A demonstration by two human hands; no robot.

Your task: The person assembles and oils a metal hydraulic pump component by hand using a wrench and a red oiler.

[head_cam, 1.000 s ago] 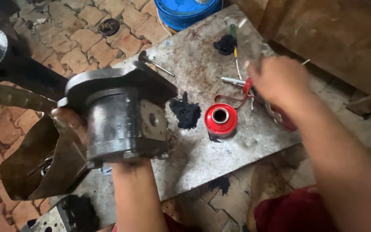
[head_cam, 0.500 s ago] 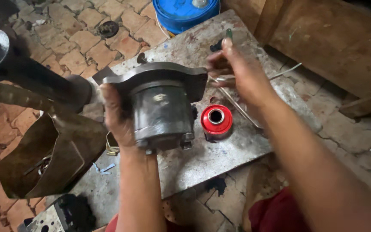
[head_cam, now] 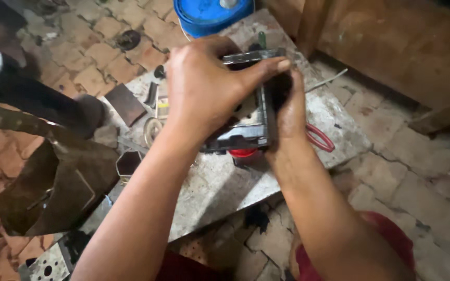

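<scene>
From the head view we grip with both hands a heavy grey metal housing (head_cam: 251, 122). Our left hand (head_cam: 204, 88) closes over its top, and our right hand (head_cam: 290, 112) presses its flat flange edge, probably to keep it steady above the desk (head_cam: 209, 187). Under it, a red round cap (head_cam: 243, 153) shows. Right of the hands lie red-handled pliers (head_cam: 321, 138). The desk is a rough, stained slab.
</scene>
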